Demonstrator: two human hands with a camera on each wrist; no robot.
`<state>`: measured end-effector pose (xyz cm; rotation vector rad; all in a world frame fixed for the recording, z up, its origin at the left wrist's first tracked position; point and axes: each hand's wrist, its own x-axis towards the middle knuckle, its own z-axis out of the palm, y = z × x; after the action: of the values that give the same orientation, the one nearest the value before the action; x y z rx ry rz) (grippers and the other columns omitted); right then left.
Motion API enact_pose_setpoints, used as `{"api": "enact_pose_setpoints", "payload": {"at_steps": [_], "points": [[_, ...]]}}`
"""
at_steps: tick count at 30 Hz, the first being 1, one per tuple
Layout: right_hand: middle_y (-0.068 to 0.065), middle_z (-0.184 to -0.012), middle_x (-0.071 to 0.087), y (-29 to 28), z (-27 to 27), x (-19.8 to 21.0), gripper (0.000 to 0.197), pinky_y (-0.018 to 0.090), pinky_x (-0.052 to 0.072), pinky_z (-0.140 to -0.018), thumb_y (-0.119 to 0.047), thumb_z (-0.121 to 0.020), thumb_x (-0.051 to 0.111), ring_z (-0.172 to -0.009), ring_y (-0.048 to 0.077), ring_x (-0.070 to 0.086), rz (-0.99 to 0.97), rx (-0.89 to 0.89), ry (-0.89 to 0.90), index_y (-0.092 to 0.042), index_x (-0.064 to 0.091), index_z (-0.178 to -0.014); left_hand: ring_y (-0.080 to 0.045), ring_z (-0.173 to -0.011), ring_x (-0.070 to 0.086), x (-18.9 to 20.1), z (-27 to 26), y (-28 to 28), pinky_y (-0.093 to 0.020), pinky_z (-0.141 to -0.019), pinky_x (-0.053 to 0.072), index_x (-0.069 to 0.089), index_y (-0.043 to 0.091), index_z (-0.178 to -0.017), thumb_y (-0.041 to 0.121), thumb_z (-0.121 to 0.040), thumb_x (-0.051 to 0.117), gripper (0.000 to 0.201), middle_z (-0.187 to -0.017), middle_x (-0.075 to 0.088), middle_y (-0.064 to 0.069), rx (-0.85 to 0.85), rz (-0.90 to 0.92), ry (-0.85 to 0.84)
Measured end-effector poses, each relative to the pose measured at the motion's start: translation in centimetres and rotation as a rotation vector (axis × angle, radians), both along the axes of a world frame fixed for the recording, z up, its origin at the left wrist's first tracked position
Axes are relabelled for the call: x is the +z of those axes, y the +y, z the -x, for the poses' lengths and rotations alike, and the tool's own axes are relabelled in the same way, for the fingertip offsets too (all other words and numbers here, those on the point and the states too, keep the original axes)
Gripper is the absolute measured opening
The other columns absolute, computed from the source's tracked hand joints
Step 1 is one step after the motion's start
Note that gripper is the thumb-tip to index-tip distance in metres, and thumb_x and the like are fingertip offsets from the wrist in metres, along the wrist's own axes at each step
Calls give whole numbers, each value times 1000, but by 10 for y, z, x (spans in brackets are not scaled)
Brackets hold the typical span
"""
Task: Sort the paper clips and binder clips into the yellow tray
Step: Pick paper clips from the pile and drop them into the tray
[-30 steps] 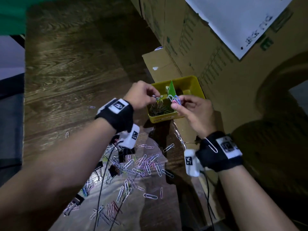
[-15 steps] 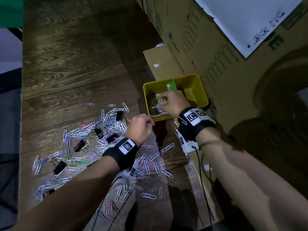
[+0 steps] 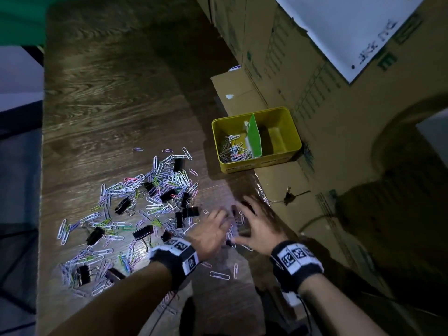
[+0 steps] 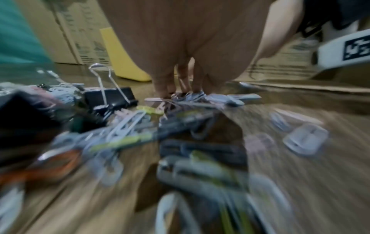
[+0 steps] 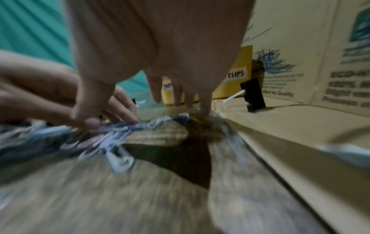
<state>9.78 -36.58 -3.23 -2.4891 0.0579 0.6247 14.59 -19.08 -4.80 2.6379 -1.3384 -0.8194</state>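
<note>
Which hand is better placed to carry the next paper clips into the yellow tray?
Probably the right hand: it lies on the tray's side of the table. The yellow tray sits ahead of it, while the left hand is nearer the scattered pile. Both touch paper clips now.

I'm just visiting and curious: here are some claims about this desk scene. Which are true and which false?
1. The yellow tray has a green divider. True.
2. Paper clips lie in the tray's right compartment. False: they lie in the left one; the right looks bare.
3. Both hands are inside the tray. False: the left hand and right hand are down at the clips on the wooden table.
4. Black binder clips lie among the loose clips on the table. True.
</note>
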Motion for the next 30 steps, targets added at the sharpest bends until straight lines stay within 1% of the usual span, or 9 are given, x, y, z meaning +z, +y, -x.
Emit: {"api": "enact_pose_setpoints", "payload": {"at_steps": [2,3,7,11,15,18,22,27,30], "points": [[0,-157,-9,4,21,-8,109,52,10,-117,-65,-70,65,-145,23,-10,168,105,121,-27,2,-150,-25,-124,32,-1,12,14,-42,-105,36,25,14,-139,21,-95,38,46,-137,32,-11,-40,49,7],[3,-157,-10,9,31,-9,111,53,12,-117,-68,-69,64,-145,25,-11,198,141,115,-26,1,-150,-25,-122,36,-3,15,21,-42,-102,39,25,15,-138,23,-95,39,45,-134,35,-12,-57,92,2],[8,-150,16,32,57,-7,101,43,27,-113,-63,-72,65,-140,27,13,201,179,7,-22,13,-148,-26,-120,42,-4,24,40,-44,-98,43,32,19,-136,39,-91,42,50,-135,41,-12,-78,158,-67],[8,-139,31,46,61,-6,92,35,32,-106,-53,-77,66,-129,24,29,183,90,-68,-16,19,-147,-28,-132,28,5,25,44,-49,-107,32,19,24,-142,48,-90,43,62,-149,23,-9,23,-36,-98],[11,-135,39,54,55,-12,68,36,37,-105,-29,-81,69,-126,28,36,142,35,-25,-13,38,-139,-29,-127,33,2,31,39,-48,-101,39,35,18,-138,25,-90,53,52,-145,32,-9,23,-54,-60],[10,-129,50,56,53,-13,47,36,45,-97,-10,-83,64,-117,28,49,106,37,-12,-13,52,-128,-31,-111,50,-1,36,37,-48,-88,47,58,11,-117,10,-85,60,32,-125,53,-12,26,42,-65],[13,-117,61,58,53,-13,32,31,52,-82,4,-86,53,-94,26,63,156,53,14,-6,62,-115,-24,-95,62,-3,37,42,-38,-84,51,66,13,-103,7,-87,58,19,-107,66,-7,83,153,-27],[12,-102,65,53,49,-14,20,23,46,-72,-3,-91,53,-89,24,64,108,-22,105,-4,63,-109,-12,-81,65,8,30,47,-22,-81,50,70,16,-101,18,-90,59,16,-95,72,-4,369,242,134],[9,-102,67,46,45,-15,19,31,54,-81,-14,-90,59,-91,22,65,36,-133,96,-10,66,-108,10,-56,58,14,23,47,-2,-60,41,73,13,-99,14,-83,68,16,-87,73,-4,587,310,232]]}}
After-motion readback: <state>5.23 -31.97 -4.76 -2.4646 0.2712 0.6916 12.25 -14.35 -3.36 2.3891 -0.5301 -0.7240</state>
